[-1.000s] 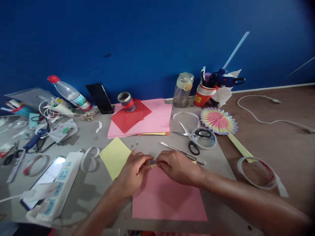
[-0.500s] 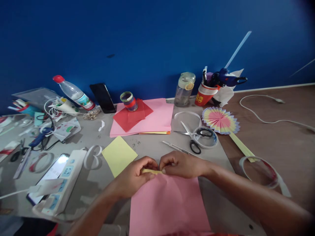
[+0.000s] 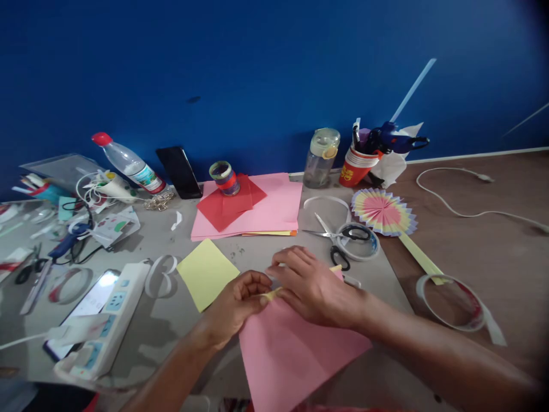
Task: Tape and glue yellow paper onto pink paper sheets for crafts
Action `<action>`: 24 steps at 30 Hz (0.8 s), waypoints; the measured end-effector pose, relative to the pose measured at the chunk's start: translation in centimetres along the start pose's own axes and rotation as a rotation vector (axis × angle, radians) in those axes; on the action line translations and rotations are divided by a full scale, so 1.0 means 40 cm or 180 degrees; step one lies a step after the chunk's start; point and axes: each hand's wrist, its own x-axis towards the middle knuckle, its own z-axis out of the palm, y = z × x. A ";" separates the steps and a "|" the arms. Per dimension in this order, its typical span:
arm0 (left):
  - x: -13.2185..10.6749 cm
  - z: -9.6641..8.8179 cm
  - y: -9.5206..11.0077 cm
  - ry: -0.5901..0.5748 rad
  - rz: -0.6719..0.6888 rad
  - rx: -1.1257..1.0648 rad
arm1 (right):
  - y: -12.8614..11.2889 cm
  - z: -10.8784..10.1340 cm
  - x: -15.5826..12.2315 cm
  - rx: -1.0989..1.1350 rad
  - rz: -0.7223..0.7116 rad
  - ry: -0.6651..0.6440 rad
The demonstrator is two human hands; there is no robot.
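Note:
A pink paper sheet (image 3: 295, 349) with a narrow yellow edge (image 3: 271, 294) is between my hands, turned at a slant. My left hand (image 3: 240, 303) pinches its upper left corner, thumb against the yellow part. Bent over the same upper edge, my right hand (image 3: 311, 286) grips the sheet with its fingers curled; the fingertips are partly hidden. More yellow shows beyond the right hand. Just left of my left hand lies a yellow square of paper (image 3: 208, 273). Scissors (image 3: 332, 234) with black handles rest beyond the right hand, across a tape roll (image 3: 364, 243).
Pink sheets (image 3: 283, 200) and red squares (image 3: 214, 209) lie at the back under a small roll (image 3: 225, 178). A clear bottle (image 3: 321, 160) and red cup (image 3: 357, 167) stand near the wall. Right of them lies a pleated paper fan (image 3: 384, 212); a power strip (image 3: 114, 320) is at left.
The pink sheet has turned, its lower end swinging left and its right side rising. My right hand has shifted right and spread over the sheet's edge; my left hand keeps its pinch.

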 end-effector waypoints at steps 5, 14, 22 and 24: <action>-0.001 -0.002 -0.005 -0.0009 -0.0163 -0.0533 | 0.003 0.006 -0.003 -0.0206 -0.0639 0.0276; 0.003 0.009 0.003 0.0235 -0.0138 -0.0261 | -0.008 -0.003 -0.004 0.0071 -0.0246 0.0107; -0.002 0.023 0.008 0.0321 -0.0158 -0.0189 | -0.023 -0.004 -0.008 -0.0004 -0.0274 0.0017; -0.006 0.024 0.009 0.0338 -0.0177 -0.0107 | -0.025 -0.007 -0.006 0.0002 -0.0294 -0.0004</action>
